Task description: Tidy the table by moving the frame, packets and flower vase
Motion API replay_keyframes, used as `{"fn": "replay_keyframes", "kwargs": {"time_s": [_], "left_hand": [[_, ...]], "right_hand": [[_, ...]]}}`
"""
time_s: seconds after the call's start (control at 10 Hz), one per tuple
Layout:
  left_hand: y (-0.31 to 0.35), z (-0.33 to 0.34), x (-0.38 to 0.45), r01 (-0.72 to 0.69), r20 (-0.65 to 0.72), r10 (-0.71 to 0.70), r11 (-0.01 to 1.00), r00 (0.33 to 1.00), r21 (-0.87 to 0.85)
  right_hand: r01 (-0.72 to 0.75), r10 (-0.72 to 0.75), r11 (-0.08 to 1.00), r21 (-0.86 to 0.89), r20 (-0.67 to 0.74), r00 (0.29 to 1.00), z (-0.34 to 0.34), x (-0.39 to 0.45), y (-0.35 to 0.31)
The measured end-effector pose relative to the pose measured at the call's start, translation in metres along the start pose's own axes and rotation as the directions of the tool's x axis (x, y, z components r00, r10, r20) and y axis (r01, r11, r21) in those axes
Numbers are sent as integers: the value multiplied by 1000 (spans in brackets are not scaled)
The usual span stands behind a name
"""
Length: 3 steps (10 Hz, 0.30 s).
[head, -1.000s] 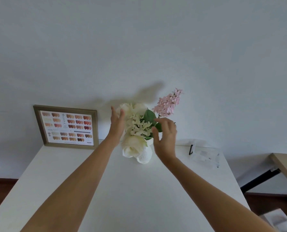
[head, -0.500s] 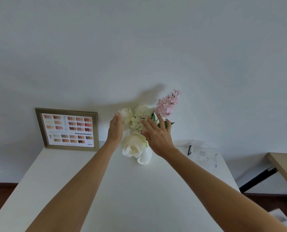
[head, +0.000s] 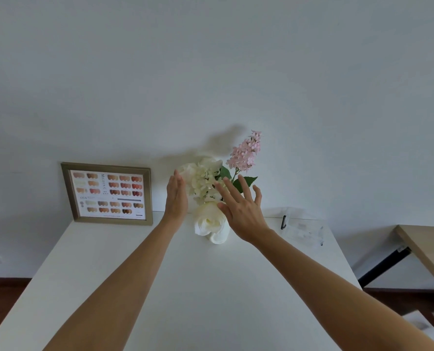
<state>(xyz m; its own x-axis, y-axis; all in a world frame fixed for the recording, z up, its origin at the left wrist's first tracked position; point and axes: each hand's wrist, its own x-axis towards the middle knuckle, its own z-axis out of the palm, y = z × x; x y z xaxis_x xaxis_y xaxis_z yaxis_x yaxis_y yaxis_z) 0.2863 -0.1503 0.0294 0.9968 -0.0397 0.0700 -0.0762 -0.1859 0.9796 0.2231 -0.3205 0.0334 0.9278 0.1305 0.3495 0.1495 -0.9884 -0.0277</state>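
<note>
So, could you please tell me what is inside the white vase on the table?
The white vase holds white roses and hydrangea, a pink flower spike and green leaves. The stems and the vase's mouth are hidden by a drooping rose and the right hand.

My smooth matt white table (head: 185, 287) carries a picture frame of brushed, metallic-looking gold (head: 107, 194) around a printed paper chart. The white vase (head: 221, 235) looks smooth. Clear glossy plastic packets (head: 303, 230) lie beside a pale wooden desk (head: 428, 252).
</note>
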Motion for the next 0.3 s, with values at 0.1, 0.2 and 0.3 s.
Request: {"fn": "replay_keyframes", "kwargs": {"time_s": [0.1,0.2,0.3], "left_hand": [[-1,-5,-8,-12,-3,12,1000,1000,19],[1,-7,-23,-31,-86,31,1000,996,5],[1,-6,-37,-52,-211,41,998,977,-46]], "right_hand": [[-17,17,1000,-2,12,1000,0,-11,2],[-27,27,999,22,11,1000,-4,-24,2],[-10,11,999,37,-8,1000,-6,-36,2]]}}
